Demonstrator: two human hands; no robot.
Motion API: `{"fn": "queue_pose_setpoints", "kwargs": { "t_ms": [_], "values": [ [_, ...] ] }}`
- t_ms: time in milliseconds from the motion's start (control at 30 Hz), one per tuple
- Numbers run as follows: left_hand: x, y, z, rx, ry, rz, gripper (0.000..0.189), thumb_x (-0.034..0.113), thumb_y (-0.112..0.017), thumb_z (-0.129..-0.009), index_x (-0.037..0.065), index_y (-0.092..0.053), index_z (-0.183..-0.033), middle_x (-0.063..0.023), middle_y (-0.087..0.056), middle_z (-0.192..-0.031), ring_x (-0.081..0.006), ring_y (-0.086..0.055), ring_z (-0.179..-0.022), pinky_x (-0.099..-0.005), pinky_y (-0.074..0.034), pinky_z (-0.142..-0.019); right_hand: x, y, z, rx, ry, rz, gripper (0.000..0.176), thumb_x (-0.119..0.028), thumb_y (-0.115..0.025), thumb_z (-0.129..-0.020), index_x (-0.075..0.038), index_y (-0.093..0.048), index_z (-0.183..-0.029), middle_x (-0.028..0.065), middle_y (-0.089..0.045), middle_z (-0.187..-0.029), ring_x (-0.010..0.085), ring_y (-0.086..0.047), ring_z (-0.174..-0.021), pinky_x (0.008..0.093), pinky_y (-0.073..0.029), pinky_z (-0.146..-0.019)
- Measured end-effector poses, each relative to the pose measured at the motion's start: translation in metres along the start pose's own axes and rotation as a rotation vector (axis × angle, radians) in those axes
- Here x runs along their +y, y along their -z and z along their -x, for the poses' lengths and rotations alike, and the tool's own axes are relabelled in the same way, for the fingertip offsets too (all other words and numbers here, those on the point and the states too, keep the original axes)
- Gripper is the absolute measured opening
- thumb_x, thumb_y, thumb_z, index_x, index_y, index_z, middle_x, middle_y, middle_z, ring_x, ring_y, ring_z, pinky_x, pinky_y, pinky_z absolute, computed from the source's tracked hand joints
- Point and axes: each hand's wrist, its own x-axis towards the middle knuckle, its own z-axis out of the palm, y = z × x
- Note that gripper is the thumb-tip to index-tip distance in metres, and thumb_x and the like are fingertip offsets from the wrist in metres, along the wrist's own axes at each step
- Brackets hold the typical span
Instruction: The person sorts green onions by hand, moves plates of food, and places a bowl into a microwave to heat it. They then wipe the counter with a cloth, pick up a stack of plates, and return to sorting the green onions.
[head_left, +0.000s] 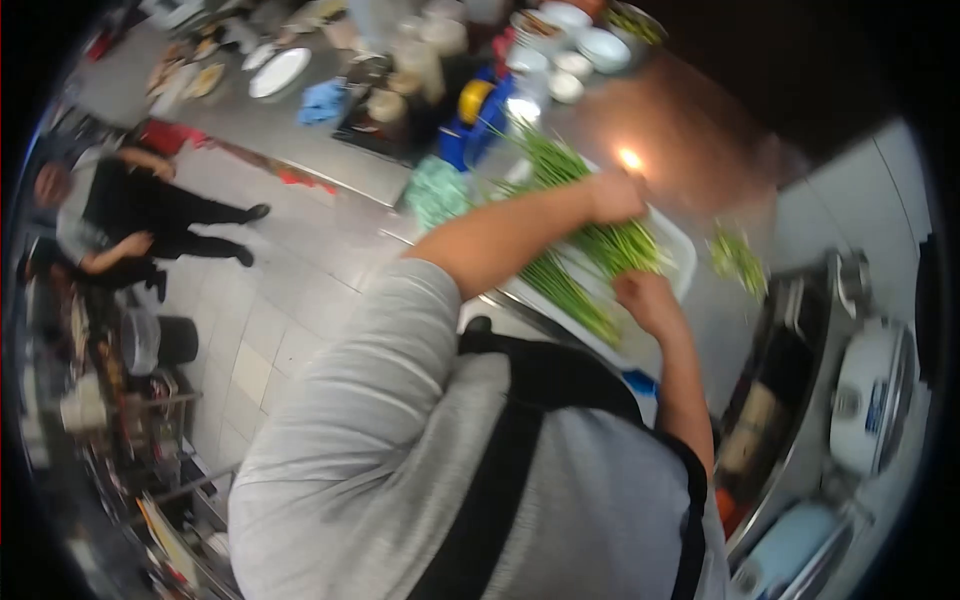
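A bunch of green onions point(560, 160) lies across a white tray point(683, 250) on the metal counter, with more long stalks point(575, 295) beside it nearer my body. My left hand point(617, 197) reaches across the tray and is closed on the bunch, its fingers mostly hidden. At the pale ends of the stalks, my right hand point(645, 300) is closed, with its fingertips against them. Motion blur softens both hands. To the right of the tray, a small heap of pale green trimmings point(738, 260) rests on the counter.
A green crumpled bag point(437, 192) and a blue container point(470, 135) sit beyond the tray. White bowls point(604, 48) and jars stand at the back. A person point(120, 210) in a dark apron stands to the left on the tiled floor point(290, 320). Large pots point(872, 395) line the right.
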Motion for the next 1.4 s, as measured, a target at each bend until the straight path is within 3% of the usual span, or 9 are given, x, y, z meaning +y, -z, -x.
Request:
{"fn": "queue_pose_setpoints", "kwargs": {
  "t_ms": [167,367,467,733,867,967,1067,1333,1400],
  "values": [
    [-0.007,-0.001,0.006,0.072,-0.01,0.119,0.018,0.018,-0.057,-0.078,0.015,-0.063,-0.095,-0.0038,-0.056,-0.097,-0.0217,-0.054,-0.098,-0.036,-0.046,-0.079,0.015,-0.045,-0.016,-0.234,-0.083,0.146,0.033,-0.016,-0.07,-0.066,-0.006,-0.063,-0.096,0.0151,-0.065,-0.085,0.0303,-0.062,-0.082,0.0372,-0.048,-0.073],
    [0.002,0.039,0.034,0.486,0.042,0.118,0.018,0.014,-0.062,-0.078,0.014,-0.064,-0.096,-0.003,-0.057,-0.1,-0.0232,-0.053,-0.095,-0.0361,-0.046,-0.077,-0.006,-0.016,0.001,-0.332,-0.087,0.004,0.038,-0.012,-0.068,-0.064,-0.007,-0.061,-0.101,0.0171,-0.065,-0.091,0.0319,-0.062,-0.085,0.0382,-0.048,-0.076],
    [0.01,0.047,0.049,0.41,0.08,0.269,0.017,0.012,-0.064,-0.077,0.012,-0.064,-0.094,-0.0053,-0.059,-0.095,-0.0256,-0.056,-0.092,-0.0366,-0.046,-0.076,-0.001,-0.031,-0.004,-0.324,-0.133,0.163,0.034,-0.01,-0.067,-0.063,-0.007,-0.063,-0.097,0.0159,-0.065,-0.087,0.0313,-0.063,-0.081,0.0372,-0.049,-0.074],
    [0.058,-0.007,0.09,-0.407,0.149,0.733,0.024,0.015,-0.072,-0.071,0.008,-0.061,-0.09,-0.0092,-0.062,-0.09,-0.0297,-0.06,-0.086,-0.0384,-0.047,-0.074,0.018,-0.03,-0.013,-0.211,-0.123,0.053,0.022,-0.007,-0.062,-0.068,-0.008,-0.067,-0.089,0.0162,-0.066,-0.086,0.032,-0.063,-0.08,0.0371,-0.049,-0.074],
    [0.061,-0.019,0.095,-0.369,0.214,0.749,0.023,0.016,-0.072,-0.071,0.008,-0.06,-0.088,-0.009,-0.063,-0.086,-0.0291,-0.06,-0.083,-0.0383,-0.047,-0.072,0.02,-0.03,-0.01,-0.137,-0.078,0.093,0.022,-0.004,-0.058,-0.07,-0.009,-0.067,-0.088,0.0166,-0.066,-0.081,0.032,-0.063,-0.078,0.0383,-0.049,-0.072],
    [0.059,-0.023,0.097,-0.356,0.225,0.759,0.019,0.017,-0.071,-0.073,0.009,-0.06,-0.085,-0.0077,-0.063,-0.083,-0.0282,-0.061,-0.082,-0.0377,-0.046,-0.07,0.003,-0.02,-0.001,-0.325,-0.127,0.197,0.021,-0.003,-0.056,-0.071,-0.009,-0.067,-0.087,0.0164,-0.065,-0.078,0.0316,-0.064,-0.077,0.0392,-0.05,-0.07],
    [0.06,-0.024,0.098,-0.347,0.247,0.772,0.017,0.017,-0.07,-0.073,0.008,-0.061,-0.085,-0.0084,-0.063,-0.082,-0.0287,-0.061,-0.08,-0.0378,-0.046,-0.07,0.005,-0.025,0.001,-0.185,-0.163,0.229,0.014,-0.006,-0.06,-0.071,-0.008,-0.067,-0.083,0.0153,-0.065,-0.076,0.0311,-0.063,-0.075,0.0391,-0.05,-0.069],
    [0.067,-0.011,0.099,-0.141,0.21,0.92,0.019,0.018,-0.067,-0.078,0.007,-0.064,-0.094,-0.008,-0.063,-0.08,-0.0267,-0.061,-0.075,-0.0364,-0.048,-0.072,-0.002,0.006,0.021,-0.049,-0.062,-0.057,0.013,-0.008,-0.061,-0.075,-0.005,-0.068,-0.085,0.0149,-0.064,-0.073,0.0272,-0.062,-0.068,0.0356,-0.048,-0.064],
    [0.07,0.008,0.092,-0.288,0.284,0.948,0.018,0.017,-0.065,-0.082,0.006,-0.063,-0.096,-0.0064,-0.063,-0.079,-0.0216,-0.06,-0.073,-0.0328,-0.048,-0.07,0.0,0.013,0.023,-0.02,-0.065,-0.165,0.014,-0.009,-0.06,-0.078,-0.003,-0.067,-0.088,0.0138,-0.064,-0.071,0.0227,-0.061,-0.066,0.0336,-0.048,-0.063]
  ]
}}
